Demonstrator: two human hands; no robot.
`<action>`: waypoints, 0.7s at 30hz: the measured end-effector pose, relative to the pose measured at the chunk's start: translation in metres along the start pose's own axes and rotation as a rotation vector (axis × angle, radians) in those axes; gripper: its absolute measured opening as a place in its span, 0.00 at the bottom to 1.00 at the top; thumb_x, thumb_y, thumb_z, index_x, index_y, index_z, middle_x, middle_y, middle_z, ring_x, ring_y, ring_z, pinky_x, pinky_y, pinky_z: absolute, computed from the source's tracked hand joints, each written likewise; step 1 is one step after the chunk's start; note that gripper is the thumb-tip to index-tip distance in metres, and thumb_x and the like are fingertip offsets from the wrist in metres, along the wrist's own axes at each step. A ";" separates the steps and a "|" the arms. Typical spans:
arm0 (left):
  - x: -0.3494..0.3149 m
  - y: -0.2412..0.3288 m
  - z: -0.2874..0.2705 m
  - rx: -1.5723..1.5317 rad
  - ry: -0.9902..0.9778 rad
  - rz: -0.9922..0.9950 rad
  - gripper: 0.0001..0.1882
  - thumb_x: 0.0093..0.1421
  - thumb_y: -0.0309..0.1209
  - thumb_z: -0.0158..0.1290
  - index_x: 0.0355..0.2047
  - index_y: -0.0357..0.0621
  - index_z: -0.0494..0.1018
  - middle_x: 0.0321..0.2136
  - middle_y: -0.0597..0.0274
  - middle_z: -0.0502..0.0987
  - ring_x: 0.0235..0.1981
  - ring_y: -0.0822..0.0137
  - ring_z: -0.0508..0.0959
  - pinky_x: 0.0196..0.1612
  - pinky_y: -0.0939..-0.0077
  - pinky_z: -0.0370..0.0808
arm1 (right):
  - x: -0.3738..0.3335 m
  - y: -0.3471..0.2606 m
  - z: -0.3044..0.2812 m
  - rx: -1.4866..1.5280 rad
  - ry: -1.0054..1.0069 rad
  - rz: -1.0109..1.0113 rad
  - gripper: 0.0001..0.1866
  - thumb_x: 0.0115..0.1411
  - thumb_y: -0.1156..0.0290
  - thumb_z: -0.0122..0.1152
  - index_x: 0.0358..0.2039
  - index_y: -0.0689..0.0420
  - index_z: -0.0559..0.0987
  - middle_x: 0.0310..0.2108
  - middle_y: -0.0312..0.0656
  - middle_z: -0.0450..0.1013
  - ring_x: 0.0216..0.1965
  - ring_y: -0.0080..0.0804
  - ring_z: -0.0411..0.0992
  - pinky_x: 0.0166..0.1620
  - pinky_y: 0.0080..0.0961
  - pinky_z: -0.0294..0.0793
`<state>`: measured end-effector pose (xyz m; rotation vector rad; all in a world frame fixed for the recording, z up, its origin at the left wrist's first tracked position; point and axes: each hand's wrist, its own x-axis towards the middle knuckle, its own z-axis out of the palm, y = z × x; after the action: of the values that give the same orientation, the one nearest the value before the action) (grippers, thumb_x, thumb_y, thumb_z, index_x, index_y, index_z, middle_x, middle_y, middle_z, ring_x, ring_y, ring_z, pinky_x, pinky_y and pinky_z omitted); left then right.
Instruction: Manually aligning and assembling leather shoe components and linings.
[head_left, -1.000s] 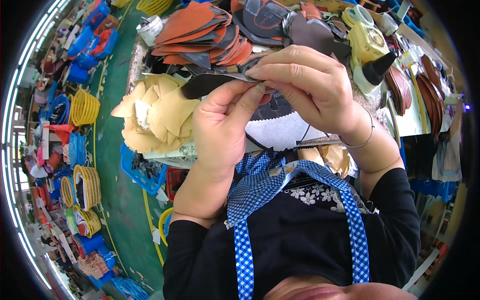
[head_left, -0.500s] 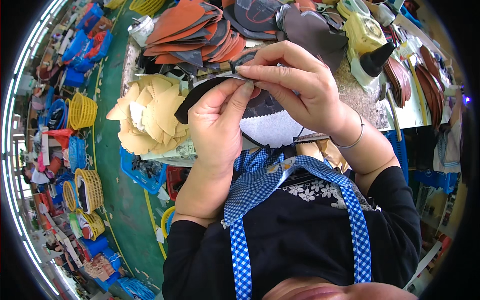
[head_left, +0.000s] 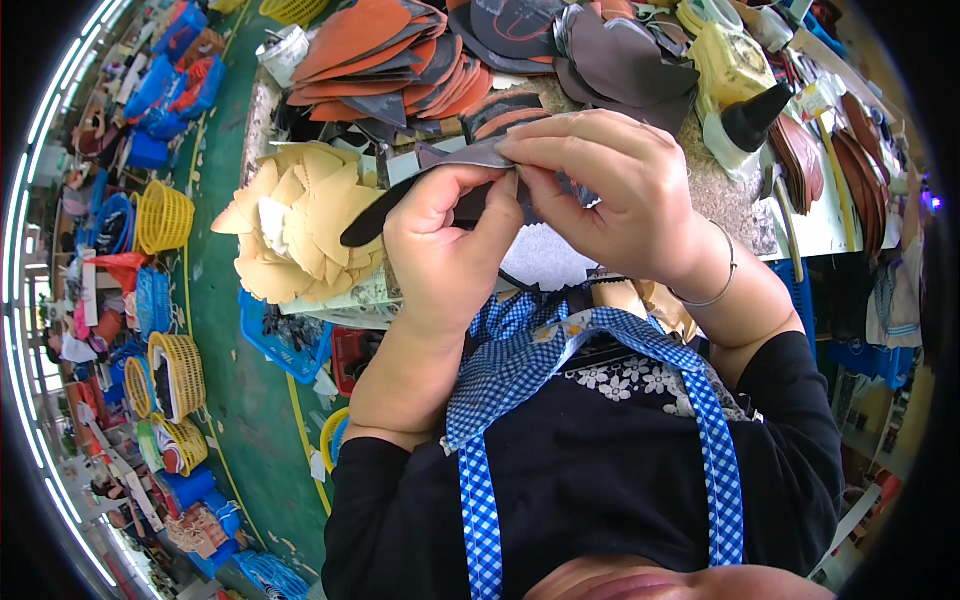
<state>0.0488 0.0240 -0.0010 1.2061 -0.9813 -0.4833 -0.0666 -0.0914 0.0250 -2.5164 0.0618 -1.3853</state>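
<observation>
Above the near edge of the bench, both my hands pinch a dark leather piece. My left hand is closed on its left part, thumb up against the edge. My right hand grips the same edge beside it, thumb and fingertips pressed together. A black strip-like end sticks out left of my left hand. Below my fingers shows a whitish lining with a zigzag-cut border; it seems part of the held work, though my hands cover the join.
Cream cut pieces lie heaped at the bench's left corner. Behind are stacks of orange-brown pieces and dark grey pieces. A black-capped yellow container and a hammer-like tool are at right. A blue basket sits below.
The held leather has turned so more of its grey upper face shows, and less of the white lining. Both hands have shifted slightly right and stay pinched on the edge.
</observation>
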 end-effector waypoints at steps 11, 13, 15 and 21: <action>0.007 -0.015 0.005 0.041 0.024 -0.003 0.10 0.55 0.24 0.58 0.22 0.39 0.67 0.20 0.68 0.69 0.21 0.77 0.68 0.22 0.81 0.65 | -0.001 -0.001 0.001 0.321 -0.022 0.468 0.04 0.53 0.76 0.59 0.28 0.62 0.78 0.23 0.33 0.75 0.23 0.18 0.73 0.26 0.18 0.71; 0.010 -0.019 0.005 0.197 0.038 0.155 0.11 0.55 0.23 0.58 0.20 0.39 0.66 0.19 0.66 0.68 0.18 0.73 0.68 0.21 0.79 0.64 | -0.003 0.011 0.003 0.495 0.005 0.814 0.08 0.53 0.74 0.62 0.33 0.61 0.77 0.24 0.32 0.74 0.28 0.22 0.73 0.31 0.20 0.72; 0.016 -0.015 0.008 0.422 0.050 0.416 0.12 0.55 0.23 0.56 0.18 0.39 0.66 0.17 0.59 0.67 0.15 0.63 0.66 0.18 0.75 0.62 | -0.007 0.010 0.009 0.478 0.059 0.599 0.10 0.53 0.72 0.63 0.35 0.62 0.77 0.25 0.33 0.74 0.29 0.21 0.72 0.32 0.20 0.72; 0.020 -0.030 0.011 0.432 -0.033 0.414 0.14 0.51 0.27 0.63 0.21 0.39 0.66 0.21 0.59 0.70 0.21 0.62 0.71 0.25 0.74 0.69 | -0.007 0.026 0.007 0.681 0.063 0.882 0.05 0.54 0.76 0.63 0.31 0.62 0.80 0.27 0.40 0.75 0.31 0.25 0.73 0.36 0.23 0.72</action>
<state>0.0551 -0.0072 -0.0216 1.3277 -1.3702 0.0427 -0.0623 -0.1141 0.0096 -1.5574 0.5369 -0.8888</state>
